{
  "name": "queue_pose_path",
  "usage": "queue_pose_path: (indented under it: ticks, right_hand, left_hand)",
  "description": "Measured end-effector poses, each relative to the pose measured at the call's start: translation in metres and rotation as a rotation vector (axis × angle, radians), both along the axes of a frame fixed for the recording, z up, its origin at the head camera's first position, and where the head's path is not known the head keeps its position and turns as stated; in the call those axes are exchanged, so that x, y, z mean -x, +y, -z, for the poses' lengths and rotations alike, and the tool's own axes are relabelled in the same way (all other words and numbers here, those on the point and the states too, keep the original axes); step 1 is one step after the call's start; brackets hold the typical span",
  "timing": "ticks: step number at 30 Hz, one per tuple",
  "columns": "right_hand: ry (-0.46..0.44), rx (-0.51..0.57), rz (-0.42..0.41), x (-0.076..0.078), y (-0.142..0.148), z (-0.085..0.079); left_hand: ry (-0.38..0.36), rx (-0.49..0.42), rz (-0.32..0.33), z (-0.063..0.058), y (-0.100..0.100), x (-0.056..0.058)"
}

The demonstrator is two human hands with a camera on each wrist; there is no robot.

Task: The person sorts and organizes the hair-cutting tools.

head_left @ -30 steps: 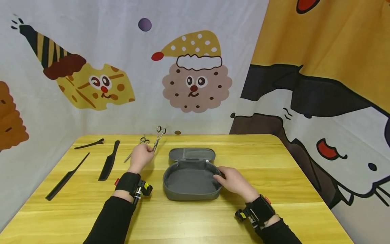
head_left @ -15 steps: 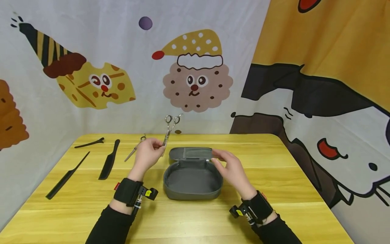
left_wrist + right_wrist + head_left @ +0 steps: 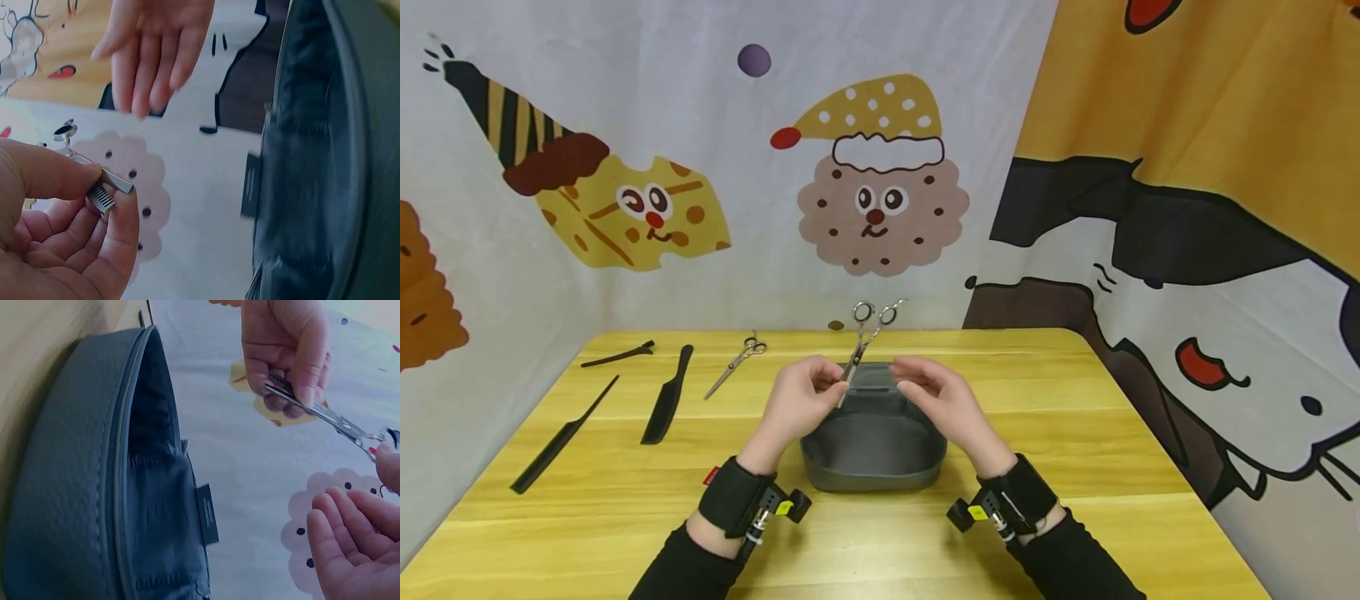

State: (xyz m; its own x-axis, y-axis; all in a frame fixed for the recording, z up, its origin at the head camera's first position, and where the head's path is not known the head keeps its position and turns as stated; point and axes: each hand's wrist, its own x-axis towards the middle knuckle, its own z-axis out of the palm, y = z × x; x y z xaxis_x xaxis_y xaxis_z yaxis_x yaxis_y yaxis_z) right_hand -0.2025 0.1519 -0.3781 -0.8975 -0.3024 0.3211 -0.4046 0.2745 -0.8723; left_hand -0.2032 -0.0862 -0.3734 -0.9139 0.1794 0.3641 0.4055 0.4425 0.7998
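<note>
My left hand (image 3: pixel 801 396) pinches thinning scissors (image 3: pixel 861 346) by the blades, between thumb and fingers. Their finger rings point up and away, and comb-like teeth show on one blade (image 3: pixel 100 197) in the left wrist view. To the right, my right hand (image 3: pixel 943 404) hovers with loosely bent fingers and holds nothing; in the right wrist view its thumb overlaps the ring end of the scissors. Below both hands a dark grey zip case (image 3: pixel 872 480) lies unzipped on the table, its lid folded back and partly hidden by the hands.
Left on the wooden table (image 3: pixel 880 550) lie a second pair of scissors (image 3: pixel 735 364), a black handled comb (image 3: pixel 666 400), a black tail comb (image 3: pixel 561 437) and a black hair clip (image 3: pixel 621 354). A printed cartoon curtain (image 3: pixel 685 67) hangs behind the table.
The left hand has lifted the thinning scissors off the table and carried them right, over the case. My right hand has let go of the case's right rim and risen toward the scissors.
</note>
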Motion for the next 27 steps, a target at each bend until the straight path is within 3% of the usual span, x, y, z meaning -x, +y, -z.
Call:
queue_pose_path:
  ticks: [11, 17, 27]
  right_hand:
    - [-0.074, 0.148, -0.038, 0.001, -0.013, -0.002]
    - [-0.083, 0.212, -0.057, 0.001, -0.016, -0.004]
    - [-0.084, 0.193, -0.042, -0.001, -0.015, -0.002]
  left_hand:
    - [-0.02, -0.047, 0.187, 0.001, 0.019, -0.016]
    - [-0.012, -0.028, 0.2, 0.003, 0.024, -0.018]
    - [-0.072, -0.052, 0.231, 0.006, 0.027, -0.018]
